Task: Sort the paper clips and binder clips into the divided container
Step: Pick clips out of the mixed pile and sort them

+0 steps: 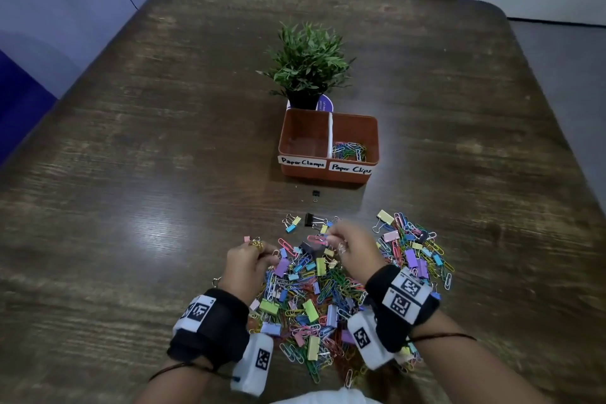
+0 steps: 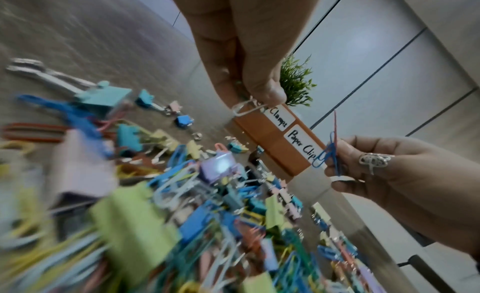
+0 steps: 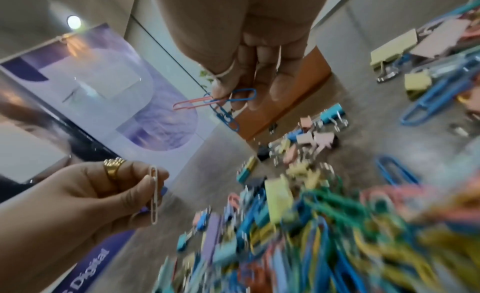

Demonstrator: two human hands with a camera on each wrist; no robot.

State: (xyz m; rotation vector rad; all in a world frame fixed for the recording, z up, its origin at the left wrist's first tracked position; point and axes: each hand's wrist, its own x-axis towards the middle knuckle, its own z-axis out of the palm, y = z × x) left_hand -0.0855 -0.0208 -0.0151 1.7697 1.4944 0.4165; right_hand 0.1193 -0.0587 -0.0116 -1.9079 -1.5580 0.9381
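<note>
An orange divided container (image 1: 329, 174) stands on the table, its front labelled "Paper Clamps" on the left and "Paper Clips" on the right. The right compartment holds coloured paper clips (image 1: 349, 151). A mixed pile (image 1: 314, 302) of coloured paper clips and pastel binder clips lies spread nearer the person. A small black binder clip (image 1: 315, 194) lies alone between pile and container.

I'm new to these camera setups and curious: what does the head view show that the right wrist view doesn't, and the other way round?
Only the head view looks into the divided container: paper clips lie in its "Paper Clips" half, and the "Paper Clamps" half looks bare. Only the right wrist view shows that the right hand pinches blue and pink paper clips while the left hand pinches a white paper clip. Both show the mixed pile.
</note>
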